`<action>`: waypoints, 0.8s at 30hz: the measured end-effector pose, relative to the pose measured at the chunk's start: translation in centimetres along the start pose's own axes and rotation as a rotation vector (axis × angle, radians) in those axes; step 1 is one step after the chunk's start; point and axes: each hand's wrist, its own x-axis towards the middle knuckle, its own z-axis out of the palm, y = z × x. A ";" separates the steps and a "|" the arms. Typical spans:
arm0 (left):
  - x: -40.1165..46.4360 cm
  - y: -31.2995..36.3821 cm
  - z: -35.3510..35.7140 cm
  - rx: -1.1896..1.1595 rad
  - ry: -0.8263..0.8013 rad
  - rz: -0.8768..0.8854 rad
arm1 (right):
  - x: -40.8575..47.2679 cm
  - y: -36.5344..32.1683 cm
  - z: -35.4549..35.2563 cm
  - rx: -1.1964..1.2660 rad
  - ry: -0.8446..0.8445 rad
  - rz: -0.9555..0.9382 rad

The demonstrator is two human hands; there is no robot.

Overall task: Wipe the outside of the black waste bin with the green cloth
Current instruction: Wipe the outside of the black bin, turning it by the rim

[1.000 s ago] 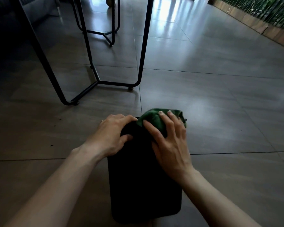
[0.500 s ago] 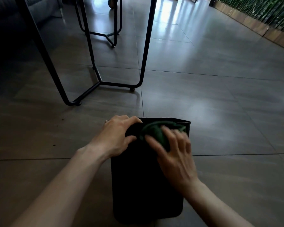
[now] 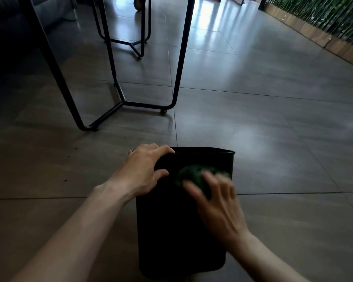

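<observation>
The black waste bin [image 3: 171, 231] lies tipped on the grey tiled floor, its open rim pointing away from me. My left hand [image 3: 145, 171] grips the rim's near-left corner, fingers curled over the edge. My right hand [image 3: 216, 200] is blurred with motion and presses the bunched green cloth [image 3: 194, 176] flat against the bin's upper side, a little below the rim. Most of the cloth is hidden under my fingers.
A black metal table frame [image 3: 118, 98] stands on the floor just beyond the bin, to the left. A second frame [image 3: 139, 43] stands further back. A low wooden planter edge with green plants [image 3: 324, 39] runs along the right.
My right hand has slid the cloth from the bin's rim down onto its side, toward me. The far rim now shows. My left hand has kept its grip on the corner.
</observation>
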 end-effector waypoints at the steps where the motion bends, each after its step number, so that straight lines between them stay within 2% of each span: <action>1: 0.0 0.0 0.0 0.000 -0.002 0.000 | 2.1 0.6 -0.2 0.023 0.036 0.120; 3: 0.0 -0.1 -0.1 0.008 -0.005 0.004 | 4.4 1.0 -0.3 0.031 0.075 0.262; 4: 0.0 -0.2 -0.1 0.012 -0.001 0.002 | 4.2 0.6 -0.1 0.011 0.068 0.251; 9: 0.0 -0.3 0.0 0.012 0.018 -0.016 | -5.2 -2.9 1.2 -0.079 -0.067 -0.146; 12: 0.1 -0.2 0.1 0.013 0.023 -0.008 | -7.5 -3.0 0.6 -0.061 -0.102 -0.250; 14: 0.2 -0.1 0.1 0.027 0.020 -0.005 | -5.0 -1.9 0.4 -0.026 -0.076 -0.164; 17: 0.1 -0.1 0.0 0.022 0.015 -0.009 | 1.5 0.5 0.0 0.054 0.037 0.231; 19: 0.0 -0.2 -0.1 0.019 0.018 -0.010 | 4.5 1.3 -0.1 0.092 0.048 0.370; 21: 0.1 -0.3 -0.1 0.027 0.021 -0.013 | 4.4 0.4 0.2 0.054 0.034 0.292; 24: 0.1 -0.3 0.0 0.028 0.027 -0.014 | -0.6 -2.6 1.0 -0.002 -0.039 -0.052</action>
